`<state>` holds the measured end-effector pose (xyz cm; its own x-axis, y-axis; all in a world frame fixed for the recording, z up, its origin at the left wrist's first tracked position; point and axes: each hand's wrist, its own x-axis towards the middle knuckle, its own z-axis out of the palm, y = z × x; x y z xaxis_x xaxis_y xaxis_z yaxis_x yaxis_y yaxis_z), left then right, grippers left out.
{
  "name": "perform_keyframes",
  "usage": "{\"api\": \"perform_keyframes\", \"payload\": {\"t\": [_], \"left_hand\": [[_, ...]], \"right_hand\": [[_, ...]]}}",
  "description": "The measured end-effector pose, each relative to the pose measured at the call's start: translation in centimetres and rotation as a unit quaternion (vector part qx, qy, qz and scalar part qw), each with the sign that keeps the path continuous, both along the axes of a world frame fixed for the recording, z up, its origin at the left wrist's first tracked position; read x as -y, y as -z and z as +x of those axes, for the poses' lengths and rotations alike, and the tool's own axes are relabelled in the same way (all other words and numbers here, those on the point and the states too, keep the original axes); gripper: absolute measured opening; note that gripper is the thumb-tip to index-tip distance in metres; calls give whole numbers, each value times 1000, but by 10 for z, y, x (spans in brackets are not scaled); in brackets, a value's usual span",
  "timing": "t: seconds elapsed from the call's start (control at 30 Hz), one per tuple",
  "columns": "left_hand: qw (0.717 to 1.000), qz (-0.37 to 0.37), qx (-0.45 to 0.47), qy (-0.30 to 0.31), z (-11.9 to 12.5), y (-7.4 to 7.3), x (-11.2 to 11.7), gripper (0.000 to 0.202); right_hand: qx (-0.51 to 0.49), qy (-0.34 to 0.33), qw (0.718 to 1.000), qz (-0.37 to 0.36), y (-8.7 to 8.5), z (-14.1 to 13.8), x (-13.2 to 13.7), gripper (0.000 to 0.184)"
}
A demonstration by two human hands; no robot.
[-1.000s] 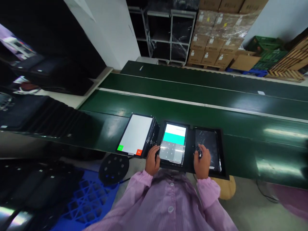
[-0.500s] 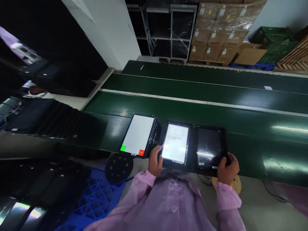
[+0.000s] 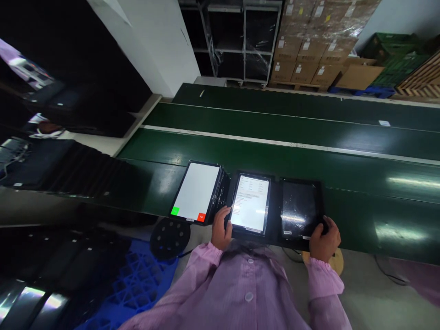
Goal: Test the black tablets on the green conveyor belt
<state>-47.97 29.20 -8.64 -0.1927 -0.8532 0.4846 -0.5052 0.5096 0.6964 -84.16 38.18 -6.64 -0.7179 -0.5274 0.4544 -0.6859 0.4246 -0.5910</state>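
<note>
Three tablets lie side by side at the near edge of a green bench. My left hand grips the lower left edge of the middle tablet, whose lit screen shows lines of small text. Round the lower right corner of the right tablet curls my right hand; its screen is dark and reflects light. The left tablet rests on top of a dark stack, its white screen bearing a green and a red square along the bottom. Neither hand touches that one.
The green bench runs across the view, with a white strip along it. Dark stacked devices stand at the left. Below are a round stool and a blue pallet. Cardboard boxes are piled at the back.
Both hands keep their places on the middle and right tablets. The view has shifted very slightly; the tablets look unmoved on the bench.
</note>
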Motion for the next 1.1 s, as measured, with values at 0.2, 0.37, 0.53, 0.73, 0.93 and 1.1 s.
{"api": "perform_keyframes", "payload": {"t": [0.2, 0.37, 0.53, 0.73, 0.93, 1.1], "left_hand": [[1000, -4, -2, 3, 1, 4, 1, 42], [1000, -5, -1, 10, 3, 8, 2, 41], [1000, 14, -8, 9, 4, 10, -1, 41], [977, 177, -95, -77, -2, 20, -7, 52], [971, 198, -111, -73, -1, 24, -7, 49], [975, 175, -104, -92, -3, 23, -3, 47]], "right_hand": [[1, -4, 1000, 20, -1, -3, -2, 44], [133, -175, 975, 41, -19, 54, 32, 46], [229, -269, 918, 180, -44, 107, 111, 56], [229, -240, 913, 236, -53, 105, 146, 49], [179, -254, 917, 249, -54, 110, 141, 49], [206, -247, 904, 281, -50, 122, 106, 54]]}}
